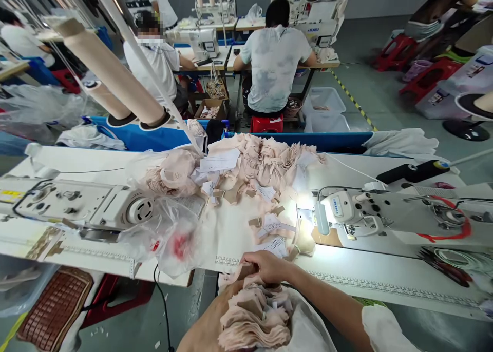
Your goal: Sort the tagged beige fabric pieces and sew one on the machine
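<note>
The head view is crossed by a white table (231, 231), and at its left a sewing machine (77, 203) is seen lying long ways. Above that, at the upper left of the frame, tall thread cones (115, 75) are held up on a stand, maybe so that the thread can be pulled off freely. Left of the middle, a clear plastic bag (165, 239) is laid by the machine's round wheel. At the bottom middle, the left hand (231, 289) is mostly hidden by cloth, so how tightly its fingers are closed cannot be told. Next to it, a stack of peach cloth (254, 324) is rested on the lap, probably so that its many layers are kept close to both hands. Just above the stack, the edge of some peach cloth is pinched by the bent fingers of the right hand (267, 266), perhaps so that the layers are kept from slipping. Farther up, a big cloth pile (269, 159) is heaped at the table's back, where the front is left easier to reach. Below it, printed paper slips (273, 223) are set among small pieces, maybe as labels. At the right, a second sewing machine (342, 208) is lit by a lamp, likely so that stitches can be seen. At the far right, scissors (442, 267) are kept near the table's edge.
</note>
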Demonstrator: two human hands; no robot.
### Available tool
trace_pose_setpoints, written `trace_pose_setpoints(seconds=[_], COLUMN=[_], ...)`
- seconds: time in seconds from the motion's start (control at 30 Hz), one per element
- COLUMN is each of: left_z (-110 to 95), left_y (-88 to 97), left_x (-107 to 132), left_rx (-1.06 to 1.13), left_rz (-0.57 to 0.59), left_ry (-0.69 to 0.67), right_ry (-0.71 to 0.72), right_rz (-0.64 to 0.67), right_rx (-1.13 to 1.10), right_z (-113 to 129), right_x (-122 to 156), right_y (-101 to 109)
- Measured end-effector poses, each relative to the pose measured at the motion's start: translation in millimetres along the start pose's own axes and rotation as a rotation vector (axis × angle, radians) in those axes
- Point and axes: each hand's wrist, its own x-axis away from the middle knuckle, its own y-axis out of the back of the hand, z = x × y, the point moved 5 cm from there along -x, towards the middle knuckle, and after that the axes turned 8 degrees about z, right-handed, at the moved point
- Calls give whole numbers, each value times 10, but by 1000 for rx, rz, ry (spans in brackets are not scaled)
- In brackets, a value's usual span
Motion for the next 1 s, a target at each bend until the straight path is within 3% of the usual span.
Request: trace_pose_setpoints(seconds=[0.1,0.3,0.43,0.53,0.6,0.8,1.0], left_z=[120,298,58,-279,-400,-194,-194], left_y=[-106,-353,-363,-338,-338,-496,-569], left_x=[29,76,-49,-234,-323,-337,-346], left_rx=[74,-60,-74,-45,-18,97,-66], left_rz=[-36,-27,-49,36,60,-29,-53], left_ry=[42,95,106,46,17,-2,-216], right_ry=[33,155,212,208,156,24,-45], right_rz=[-8,-37,-75,-108,-134,-96,-13], right_rx=[-136,-154,-111,-42,26,218,303], right_z=[-121,-137,-79,-45,-48,-82,-94], right_x=[60,292,496,655,752,960,1058], right_y=[-22,3,7,23,32,12,19])
